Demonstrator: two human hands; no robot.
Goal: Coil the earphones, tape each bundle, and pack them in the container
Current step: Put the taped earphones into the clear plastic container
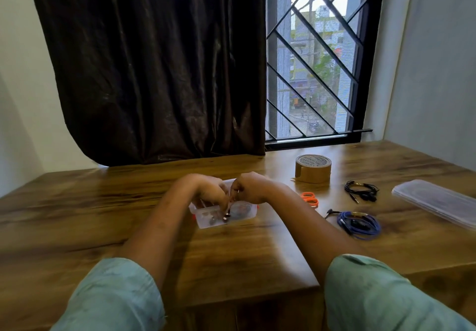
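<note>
A clear plastic container (203,223) sits mid-table under both hands. My left hand (210,192) and my right hand (248,189) hover over it with fingers curled, pinching an earphone whose dark earbud (226,217) dangles into the container. More dark earphone parts lie inside. To the right lie a coiled blue earphone bundle (359,225) and a coiled black earphone bundle (360,191). A roll of brown tape (313,172) stands behind them.
Orange-handled scissors (310,198) lie just right of my right wrist. The clear container lid (438,203) lies at the far right. A dark curtain (154,67) and a barred window (314,54) back the wooden table (103,214).
</note>
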